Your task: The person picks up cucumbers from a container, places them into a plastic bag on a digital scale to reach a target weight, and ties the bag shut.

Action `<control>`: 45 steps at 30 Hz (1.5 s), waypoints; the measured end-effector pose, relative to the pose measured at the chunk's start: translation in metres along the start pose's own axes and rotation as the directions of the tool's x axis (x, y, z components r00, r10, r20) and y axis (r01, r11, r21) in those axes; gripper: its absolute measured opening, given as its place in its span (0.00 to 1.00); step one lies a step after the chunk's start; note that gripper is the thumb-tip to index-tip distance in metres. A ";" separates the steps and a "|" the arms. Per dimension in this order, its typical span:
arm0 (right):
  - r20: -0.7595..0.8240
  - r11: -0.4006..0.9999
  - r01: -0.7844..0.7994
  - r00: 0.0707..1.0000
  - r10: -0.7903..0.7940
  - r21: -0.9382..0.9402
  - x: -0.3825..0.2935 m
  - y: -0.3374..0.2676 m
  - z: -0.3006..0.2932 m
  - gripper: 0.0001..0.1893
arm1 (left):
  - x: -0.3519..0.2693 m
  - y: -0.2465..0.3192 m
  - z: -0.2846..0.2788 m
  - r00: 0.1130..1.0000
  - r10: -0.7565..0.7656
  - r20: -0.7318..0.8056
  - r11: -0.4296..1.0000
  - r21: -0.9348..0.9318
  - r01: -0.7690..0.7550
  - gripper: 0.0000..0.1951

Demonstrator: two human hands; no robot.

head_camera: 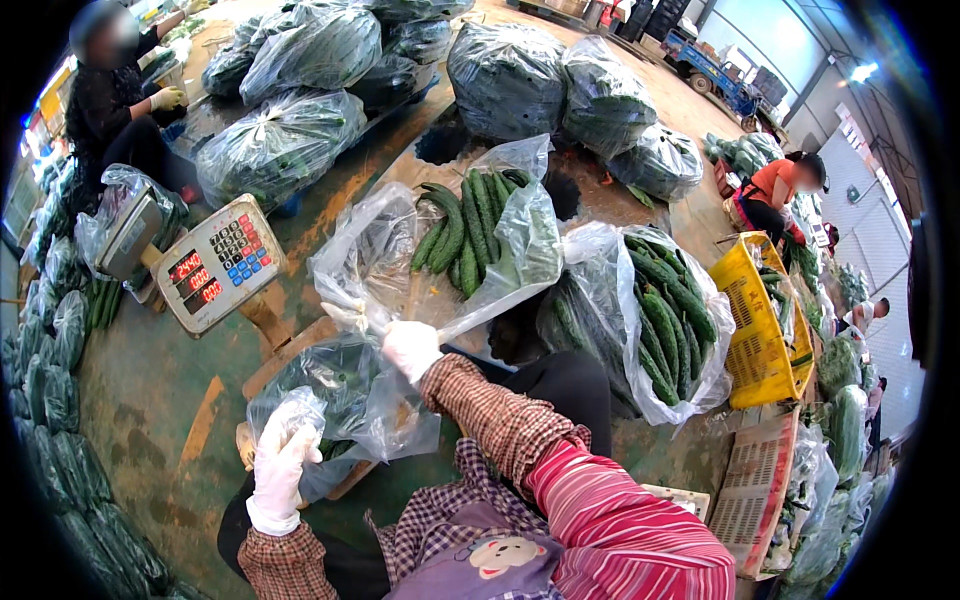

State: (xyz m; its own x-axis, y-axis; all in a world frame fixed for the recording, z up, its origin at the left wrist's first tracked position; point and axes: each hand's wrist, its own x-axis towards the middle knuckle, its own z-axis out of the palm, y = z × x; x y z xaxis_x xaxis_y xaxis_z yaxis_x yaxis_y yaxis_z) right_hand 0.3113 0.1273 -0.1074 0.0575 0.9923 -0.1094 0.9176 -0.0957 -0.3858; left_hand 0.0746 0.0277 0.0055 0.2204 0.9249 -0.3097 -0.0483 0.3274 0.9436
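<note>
My gloved left hand (281, 465) grips the gathered top of a clear plastic bag (330, 382), which holds something green and rests on a scale platform. The bag's loose film spreads to the right. My gloved right hand (412, 349) is at the near edge of a large open plastic liner (495, 300); whether its fingers hold the film is hidden. White ties (349, 315) hang just left of that hand. Several cucumbers (469, 225) lie inside the liner. To the right stands an open bag full of cucumbers (664, 322).
A digital scale display (217, 262) stands at left on a post. Filled bags (510, 79) are piled beyond the liner. At right are a yellow crate (757, 322) and a pale crate (754, 487). Other people (776, 195) work at both sides; bagged vegetables (71, 450) line the left edge.
</note>
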 end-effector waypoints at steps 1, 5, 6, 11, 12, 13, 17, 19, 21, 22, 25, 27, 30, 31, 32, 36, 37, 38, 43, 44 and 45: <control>0.006 0.998 0.008 1.000 -0.008 0.069 -0.006 -0.011 0.004 0.11 | 0.000 0.000 -0.001 1.000 -0.009 -0.014 1.000 0.005 0.009 0.18; 0.077 0.985 -0.005 0.997 -0.009 0.174 -0.008 -0.020 0.023 0.12 | 0.004 -0.002 0.001 1.000 -0.016 -0.026 1.000 0.007 0.016 0.17; 0.129 0.985 -0.022 0.992 0.000 0.170 -0.005 -0.016 0.024 0.13 | 0.004 -0.002 0.002 1.000 -0.007 -0.022 1.000 0.003 0.007 0.17; 0.547 0.994 0.029 0.833 -0.081 0.104 0.012 -0.016 -0.040 0.26 | 0.005 -0.002 0.002 0.999 -0.021 -0.032 1.000 -0.002 0.021 0.17; 0.445 0.972 0.145 0.869 -0.215 0.187 0.000 -0.033 -0.090 0.30 | 0.003 -0.001 -0.001 0.999 -0.024 -0.046 1.000 -0.010 0.024 0.17; 0.452 0.970 0.008 0.884 -0.122 0.245 0.030 -0.005 -0.079 0.36 | 0.007 0.000 0.007 0.999 -0.026 -0.022 1.000 0.002 0.026 0.17; 0.047 0.946 0.053 0.998 -0.040 -0.319 0.059 0.054 -0.118 0.32 | 0.011 -0.007 -0.001 0.999 -0.034 -0.025 0.999 0.020 0.035 0.18; 0.206 0.744 0.066 0.974 0.098 -0.665 0.040 0.090 -0.152 0.30 | 0.010 -0.008 -0.003 0.999 -0.038 -0.026 0.999 0.028 0.039 0.18; 0.173 0.627 -0.044 0.944 0.280 -0.777 0.028 0.166 -0.158 0.26 | 0.013 -0.007 0.002 0.999 -0.041 -0.007 0.999 0.033 0.041 0.18; 0.200 0.599 -0.006 0.939 0.278 -0.801 0.012 0.171 -0.174 0.26 | 0.013 -0.008 0.000 0.999 -0.052 -0.016 0.998 0.041 0.053 0.18; 0.207 0.537 0.019 0.934 0.292 -0.843 -0.039 0.244 -0.172 0.23 | 0.017 -0.011 0.004 0.998 -0.056 0.020 0.997 0.048 0.055 0.17; 0.177 0.544 -0.055 0.914 0.366 -0.838 -0.061 0.254 -0.157 0.26 | 0.019 -0.011 0.004 0.998 -0.061 0.021 0.996 0.073 0.059 0.16; 0.236 0.530 0.023 0.911 0.338 -0.848 -0.093 0.220 -0.141 0.36 | 0.021 -0.013 0.002 0.998 -0.058 0.021 0.995 0.084 0.056 0.15; 0.172 0.602 -0.036 0.943 0.284 -0.798 -0.103 0.237 -0.124 0.37 | 0.021 -0.013 0.000 0.998 -0.057 0.015 0.995 0.085 0.056 0.15; 0.095 0.663 -0.095 0.965 0.244 -0.743 -0.116 0.257 -0.116 0.37 | 0.021 -0.013 0.003 0.998 -0.058 0.025 0.995 0.078 0.056 0.15; 0.242 0.776 -0.117 0.912 0.331 -0.620 -0.131 0.227 -0.149 0.37 | 0.021 -0.015 0.002 0.998 -0.062 0.034 0.995 0.087 0.058 0.14; 0.335 0.817 -0.171 0.852 0.403 -0.550 -0.120 0.196 -0.174 0.34 | 0.021 -0.016 0.000 0.997 -0.064 0.037 0.993 0.098 0.060 0.14; 0.429 0.844 -0.233 0.777 0.460 -0.483 -0.108 0.171 -0.195 0.33 | 0.021 -0.015 0.001 0.997 -0.063 0.035 0.993 0.100 0.060 0.15; 0.113 0.926 -0.177 0.983 0.147 0.335 -0.029 0.155 -0.183 0.22 | 0.023 -0.012 0.004 0.995 -0.091 0.032 0.990 0.110 0.087 0.16; 0.084 0.906 -0.113 0.993 0.086 0.408 -0.017 0.160 -0.179 0.22 | 0.023 -0.011 0.004 0.994 -0.103 0.032 0.988 0.118 0.098 0.16; -0.048 0.965 -0.236 0.969 0.243 0.117 -0.010 0.165 -0.179 0.23 | 0.022 -0.009 0.005 0.993 -0.113 0.031 0.986 0.126 0.108 0.16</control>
State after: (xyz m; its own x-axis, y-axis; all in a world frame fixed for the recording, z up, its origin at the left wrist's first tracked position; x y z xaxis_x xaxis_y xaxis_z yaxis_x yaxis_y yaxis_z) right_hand 0.5321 0.1157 -0.0063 0.2976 0.9419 -0.1558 0.8254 -0.3359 -0.4537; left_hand 0.0844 0.0446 -0.0095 0.2546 0.8756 -0.4106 0.0994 0.3986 0.9117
